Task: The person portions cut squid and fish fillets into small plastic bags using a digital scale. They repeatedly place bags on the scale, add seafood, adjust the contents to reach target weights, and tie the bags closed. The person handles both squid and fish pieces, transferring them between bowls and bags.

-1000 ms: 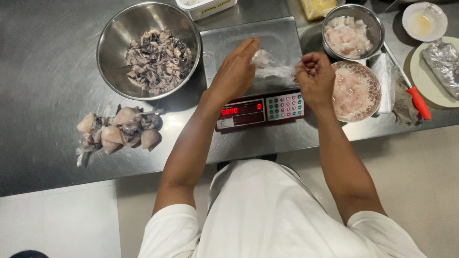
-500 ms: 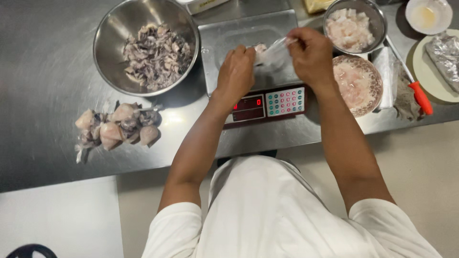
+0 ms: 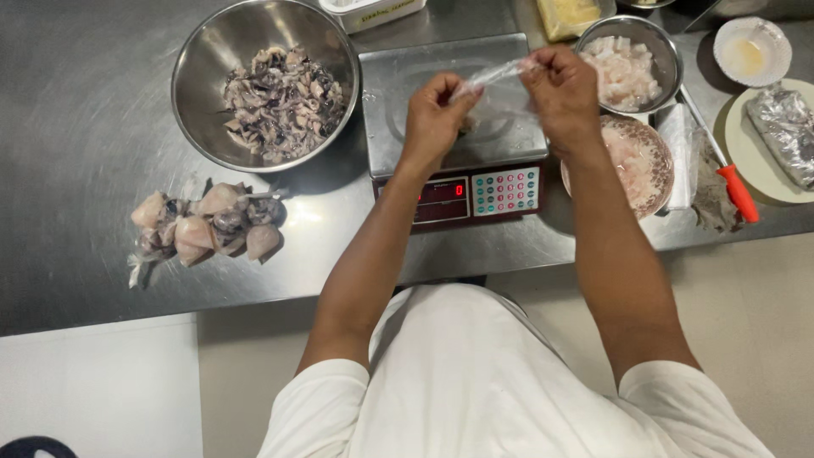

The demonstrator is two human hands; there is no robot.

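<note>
Both hands, left hand (image 3: 434,108) and right hand (image 3: 560,80), pinching a clear plastic bag (image 3: 496,85) over the scale (image 3: 449,76). Probably opening the bag; next, likely needs spreading its mouth wide.

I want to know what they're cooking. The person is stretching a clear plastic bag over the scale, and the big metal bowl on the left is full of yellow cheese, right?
Not quite. The head view shows the large round steel bowl holds dark purple-grey chopped seafood, not cheese. Both hands, left hand and right hand, do stretch the clear plastic bag over the grey steel scale.
</note>
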